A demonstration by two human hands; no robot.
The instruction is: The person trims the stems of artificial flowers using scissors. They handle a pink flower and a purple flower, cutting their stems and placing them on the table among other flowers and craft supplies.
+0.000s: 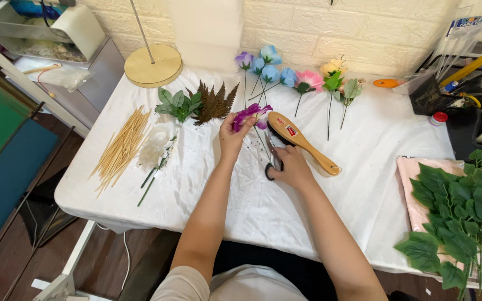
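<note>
L hand (231, 135) pinches a purple flower (250, 115) by its head, stem running down toward the R hand (288, 166), which grips black-handled scissors (271, 161) at the stem, mid-table. Wooden brush (302, 142) lies just beside the R hand, touching or nearly so, can't tell which. Row of blue, pink & yellow flowers (285, 75) behind, near the wall. Fern & green sprigs (199, 104) just left of the L hand; bamboo sticks (121, 147) farther left. Leafy vine (464, 217) on the pink tray, well apart at right.

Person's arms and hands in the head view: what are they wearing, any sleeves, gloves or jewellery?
Both forearms are bare down to the left hand and right hand. No gloves, watch or bracelets show. Only a light beige short sleeve appears at the left shoulder. Rings are too small to tell.
</note>
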